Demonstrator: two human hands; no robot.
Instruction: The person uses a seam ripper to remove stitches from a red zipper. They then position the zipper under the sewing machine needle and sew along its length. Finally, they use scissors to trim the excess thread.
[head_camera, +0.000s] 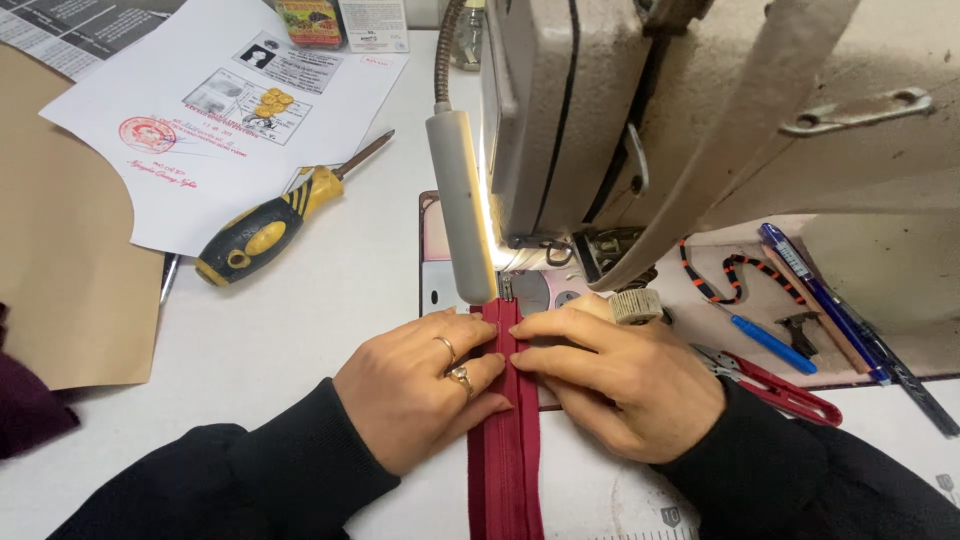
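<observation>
Head view: red zipper strip (505, 440) between flat, open left hand (420, 385) and right hand (620, 380).

A single head-worn camera looks steeply down and forward from just above the person's forearms, close over the white counter (300, 320). It faces the sewing machine (620, 110), whose body fills the upper right of the view.

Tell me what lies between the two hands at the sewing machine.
In the head view, a dark red zipper strip runs between the left hand and the right hand; fingertips of both press on it.
</observation>
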